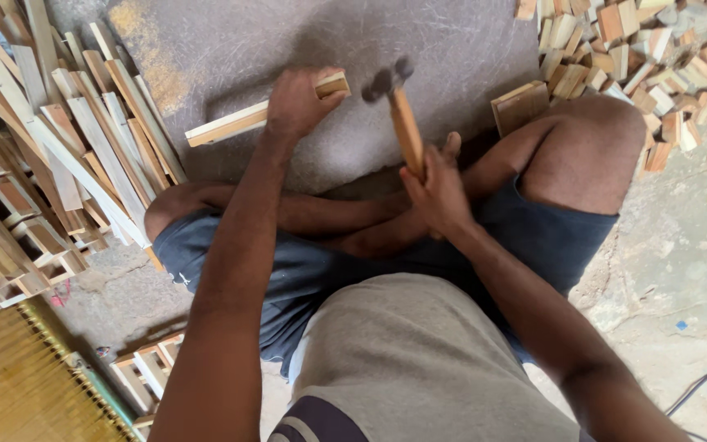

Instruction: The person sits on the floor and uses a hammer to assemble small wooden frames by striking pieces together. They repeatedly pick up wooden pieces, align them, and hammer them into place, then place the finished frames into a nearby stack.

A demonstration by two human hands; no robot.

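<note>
Wooden pale strip, long and flat (243, 121), lies on the grey stone slab (304, 49), pinned by the closed left hand (300, 102) near its right end. Right hand (437, 195) grips a wooden-handled hammer (403, 115), raised, head blurred. Step looks like nailing; next strike needs aim just beside the fingers. Short blocks (656, 57) piled right.

1. A grey stone slab (231, 49) lies at the top centre, with a yellowish stain at its upper left corner.
2. The floor (681, 262) is rough, dusty concrete, pale on the right.
3. Long wood strips (83, 139) lean in a heap along the slab's left edge.
4. Small frames (10, 221) are stacked at the far left.
5. Short wood blocks (664, 57) are piled at the top right.
6. A yellow slatted mat (10, 393) fills the lower left corner.
7. A dark cable (701, 381) curls at the lower right.
8. The light is soft and even.
</note>
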